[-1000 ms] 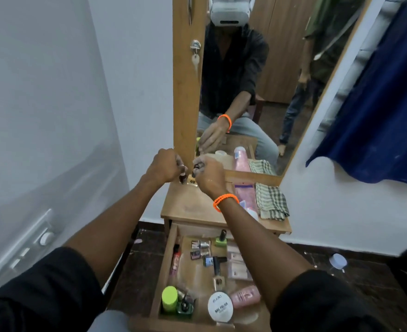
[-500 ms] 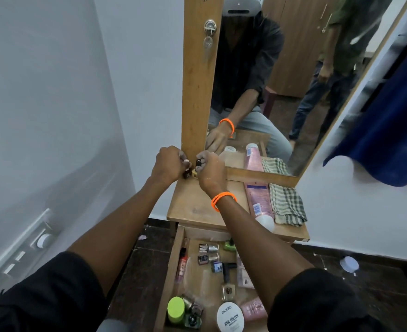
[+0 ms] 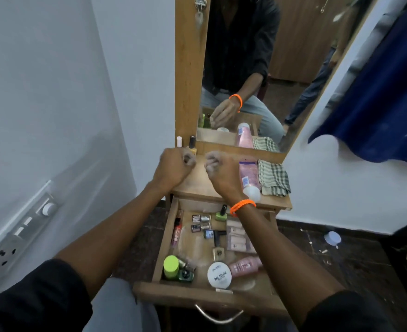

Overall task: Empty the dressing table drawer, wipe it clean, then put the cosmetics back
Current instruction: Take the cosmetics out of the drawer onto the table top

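The wooden drawer [image 3: 204, 297] is pulled open below me, and several cosmetics lie in it: a green-capped bottle [image 3: 171, 267], a round white nail polish tub [image 3: 219, 275], a pink tube [image 3: 244, 265], a green nail polish [image 3: 221, 213] and sachets [image 3: 237, 238]. Two small bottles stand at the back left of the table top [image 3: 197, 180]: a pale pink one [image 3: 179, 141] and a black-capped one [image 3: 192, 144]. My left hand [image 3: 173, 167] and my right hand [image 3: 220, 174] hover just in front of them, blurred, with fingers curled and nothing visible in them.
A pink tube [image 3: 248, 176] and a checked cloth [image 3: 273, 178] lie on the right of the table top. The mirror [image 3: 269, 68] rises behind and reflects a second person. The left wall carries a switchboard [image 3: 25, 226]. A blue curtain [image 3: 377, 97] hangs on the right. A white cap [image 3: 332, 237] lies on the floor.
Both hands held small bottles at the back left of the table top. They have let go and pulled back towards me, leaving the bottles standing there.
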